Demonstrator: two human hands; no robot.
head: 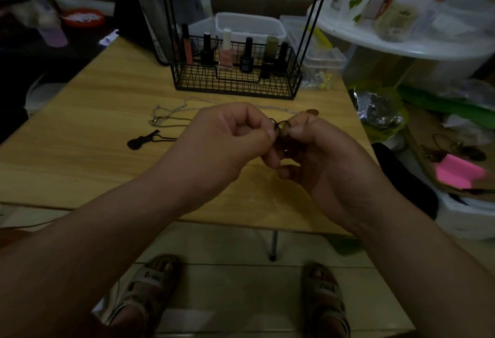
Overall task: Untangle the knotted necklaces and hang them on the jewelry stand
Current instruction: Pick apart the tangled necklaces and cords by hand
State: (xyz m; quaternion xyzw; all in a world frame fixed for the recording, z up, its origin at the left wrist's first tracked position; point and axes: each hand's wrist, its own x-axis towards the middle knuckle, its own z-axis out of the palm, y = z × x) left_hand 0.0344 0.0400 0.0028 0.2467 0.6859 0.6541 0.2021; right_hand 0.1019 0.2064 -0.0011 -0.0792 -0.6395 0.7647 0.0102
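Left hand (227, 139) and right hand (324, 158), fingers curled, both pinch a dark cord knot (280, 126), held in front of the wire basket (235, 83). Silver chain (174, 109) lies on the table (80, 123) just before the basket. Black guitar pendant (142, 141) lies front-left of the basket.

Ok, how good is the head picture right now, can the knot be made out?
Head view: dim and underexposed overall; the dark cord pinched between the left hand and right hand blends into shadow, so its knot is unreadable; wide-angle distortion curves the table edges; the far corners are blurred; the silver chain glints faintly.
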